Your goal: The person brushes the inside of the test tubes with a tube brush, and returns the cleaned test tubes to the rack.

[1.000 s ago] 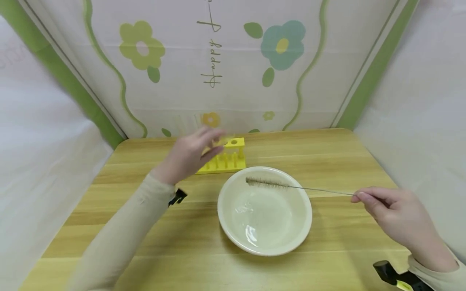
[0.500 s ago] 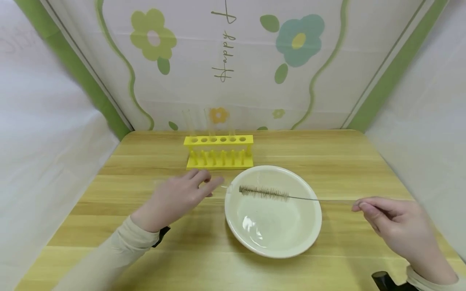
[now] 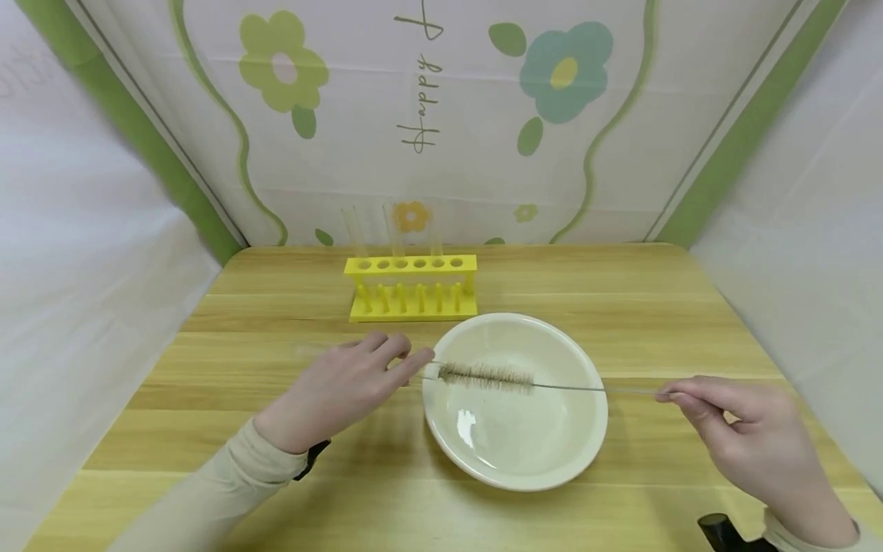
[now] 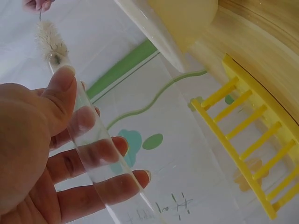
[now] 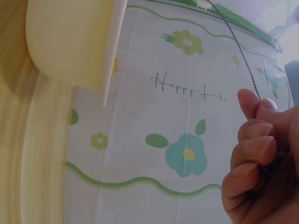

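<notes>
My left hand [image 3: 345,391] holds a clear glass test tube [image 4: 100,156] between thumb and fingers, its mouth toward the right. The bristle head of a test tube brush [image 3: 486,375] is at the tube's mouth, the tip seeming just inside it in the left wrist view. My right hand [image 3: 748,437] pinches the end of the brush's thin twisted wire handle [image 5: 240,49] between thumb and index finger. Beneath the brush stands a cream bowl [image 3: 513,452] with a shiny inside.
Behind the bowl stands a yellow test tube rack [image 3: 414,307] with several holes and pegs; 3 clear test tubes [image 3: 393,230] stand in it. The wooden table [image 3: 621,307] meets a flower-printed curtain [image 3: 441,176] at the back, with white cloth at both sides.
The left hand has come from the rack toward me with a test tube, down beside the bowl. The tube's mouth has met the brush tip; the brush has shifted slightly left.
</notes>
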Tool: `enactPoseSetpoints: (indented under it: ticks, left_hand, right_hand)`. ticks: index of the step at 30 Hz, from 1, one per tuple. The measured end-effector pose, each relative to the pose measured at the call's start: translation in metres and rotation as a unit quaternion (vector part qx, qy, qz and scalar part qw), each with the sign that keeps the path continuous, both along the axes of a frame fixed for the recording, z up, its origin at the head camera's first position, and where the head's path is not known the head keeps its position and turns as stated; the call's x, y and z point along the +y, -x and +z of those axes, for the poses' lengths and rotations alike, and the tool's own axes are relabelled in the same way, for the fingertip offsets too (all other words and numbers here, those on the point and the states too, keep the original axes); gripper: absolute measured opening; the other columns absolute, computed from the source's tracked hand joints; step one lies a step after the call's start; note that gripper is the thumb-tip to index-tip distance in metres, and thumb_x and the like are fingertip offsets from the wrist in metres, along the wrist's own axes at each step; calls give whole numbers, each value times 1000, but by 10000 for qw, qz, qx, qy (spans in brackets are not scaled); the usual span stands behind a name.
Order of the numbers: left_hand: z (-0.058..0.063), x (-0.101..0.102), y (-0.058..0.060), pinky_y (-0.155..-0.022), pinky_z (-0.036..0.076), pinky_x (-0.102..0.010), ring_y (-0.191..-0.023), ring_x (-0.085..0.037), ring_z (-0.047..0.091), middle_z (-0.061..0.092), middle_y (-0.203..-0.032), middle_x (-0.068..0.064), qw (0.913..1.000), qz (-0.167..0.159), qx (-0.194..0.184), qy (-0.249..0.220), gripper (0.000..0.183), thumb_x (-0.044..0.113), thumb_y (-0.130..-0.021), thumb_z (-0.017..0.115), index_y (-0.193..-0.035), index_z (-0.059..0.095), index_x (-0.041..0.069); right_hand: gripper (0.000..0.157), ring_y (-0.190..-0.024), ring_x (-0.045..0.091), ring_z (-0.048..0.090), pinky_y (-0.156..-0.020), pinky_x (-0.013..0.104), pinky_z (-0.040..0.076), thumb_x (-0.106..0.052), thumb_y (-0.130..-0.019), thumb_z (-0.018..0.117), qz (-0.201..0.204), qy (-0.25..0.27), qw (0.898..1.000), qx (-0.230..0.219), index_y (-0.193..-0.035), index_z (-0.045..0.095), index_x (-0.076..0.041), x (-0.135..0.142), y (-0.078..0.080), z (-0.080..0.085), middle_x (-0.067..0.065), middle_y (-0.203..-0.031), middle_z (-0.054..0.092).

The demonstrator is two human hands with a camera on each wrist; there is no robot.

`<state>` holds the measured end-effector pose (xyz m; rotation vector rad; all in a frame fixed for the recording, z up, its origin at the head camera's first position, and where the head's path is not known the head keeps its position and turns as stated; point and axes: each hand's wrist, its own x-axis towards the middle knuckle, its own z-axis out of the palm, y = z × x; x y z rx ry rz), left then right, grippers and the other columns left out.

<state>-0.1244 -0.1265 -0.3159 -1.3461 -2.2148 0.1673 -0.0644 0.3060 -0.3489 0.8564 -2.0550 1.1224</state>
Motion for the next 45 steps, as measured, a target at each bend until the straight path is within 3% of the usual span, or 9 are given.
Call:
enactPoseSetpoints:
  ticks: [5, 8, 11, 13, 18, 33, 40, 45]
  left_hand:
    - [2, 6, 0, -43, 41, -22, -73, -16, 54, 54, -95, -4, 10000, -26, 70, -50, 41, -7, -92, 59, -130, 57, 8]
    - [7, 12, 0, -44, 42, -23, -75, -17, 56, 55, -96, -4, 9999, -23, 110, -80, 34, -3, -97, 54, -130, 57, 7]
    - [10, 18, -1, -45, 43, -23, -74, -17, 56, 55, -94, -4, 9995, -50, 308, -75, 29, 0, -102, 46, -128, 59, 6]
    - [11, 21, -1, -45, 42, -23, -71, -16, 55, 54, -92, -4, 9988, -75, 479, -53, 32, -2, -103, 38, -125, 60, 5]
    - [12, 30, -1, -47, 43, -21, -66, -15, 52, 52, -86, -3, 9957, -183, 907, -38, 37, -4, -105, 29, -119, 62, 4]
    - [15, 53, -1, -50, 45, -20, -61, -13, 49, 55, -84, -2, 9853, -426, 1646, -148, 26, 2, -104, 42, -111, 67, 3]
    - [17, 61, -2, -46, 37, -18, -56, -12, 42, 51, -81, -2, 9826, -494, 1779, -191, 24, 0, -102, 43, -108, 66, 2]
    - [18, 68, -6, -46, 35, -17, -56, -11, 40, 51, -81, -1, 9814, -584, 1819, -178, 25, 2, -103, 43, -108, 67, 3]
  right_hand:
    - [30, -72, 0, 59, -61, 8, 43, -14, -100, 61, 630, -83, 9936, 932, -88, 73, 11, -16, 4, 7, 3, -85, 73]
    - [32, -70, -2, 54, -60, 8, 42, -16, -102, 57, 554, -349, 9890, 1326, -90, 72, 10, -27, 4, 10, 1, -83, 70]
    - [37, -67, -2, 52, -59, 9, 42, -20, -104, 53, 214, -575, 9864, 1523, -88, 71, 8, -34, 2, 12, -1, -80, 69]
    - [38, -62, -1, 45, -54, 9, 39, -20, -104, 52, 102, -646, 9854, 1570, -87, 71, 8, -36, 2, 13, -2, -77, 66]
    - [38, -60, -1, 45, -52, 10, 39, -21, -105, 52, -35, -768, 9816, 1746, -85, 71, 6, -38, 2, 12, -2, -72, 64]
    - [40, -54, -1, 45, -45, 11, 38, -22, -105, 50, -408, -989, 9742, 1987, -83, 72, 4, -45, 1, 14, -4, -67, 61]
    - [42, -64, 4, 64, -54, 12, 49, -24, -106, 49, -650, -1147, 9712, 1985, -83, 74, 0, -43, 4, 8, -2, -76, 70]
    - [40, -69, 6, 68, -65, 11, 52, -24, -105, 50, -498, -1162, 9740, 1881, -84, 75, -1, -46, 6, 3, -2, -78, 72]
